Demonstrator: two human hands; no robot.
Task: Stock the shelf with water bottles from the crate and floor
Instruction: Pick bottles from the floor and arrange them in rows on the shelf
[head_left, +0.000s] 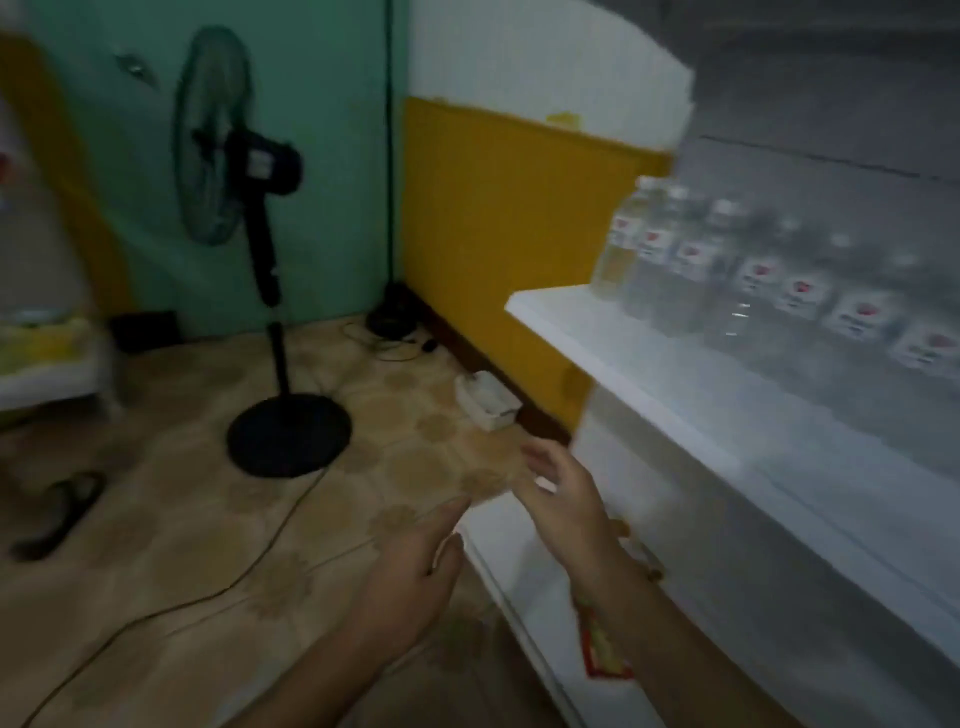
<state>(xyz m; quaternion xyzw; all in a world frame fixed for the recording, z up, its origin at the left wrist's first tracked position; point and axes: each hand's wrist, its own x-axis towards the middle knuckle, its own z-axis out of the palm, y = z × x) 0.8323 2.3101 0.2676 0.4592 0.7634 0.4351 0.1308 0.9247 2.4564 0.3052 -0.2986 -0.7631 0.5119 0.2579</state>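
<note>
At right of frame we see a row of labelled water bottles (758, 280) standing upright on the white shelf (649, 358), the row running from centre right toward the right edge; the picture is blurred, so their count is uncertain. In the lower centre, both hands are empty: the left hand (410, 577) is extended with fingers straight and relaxed, and the right hand (566, 499), just beside the shelf's lower front, has its fingers spread apart. Beyond them, at centre left, a black standing fan (249, 171) rests on the patterned floor (182, 545), with a cable (249, 566) trailing toward the lower left and a dark sandal (57, 512) at far left.
</note>
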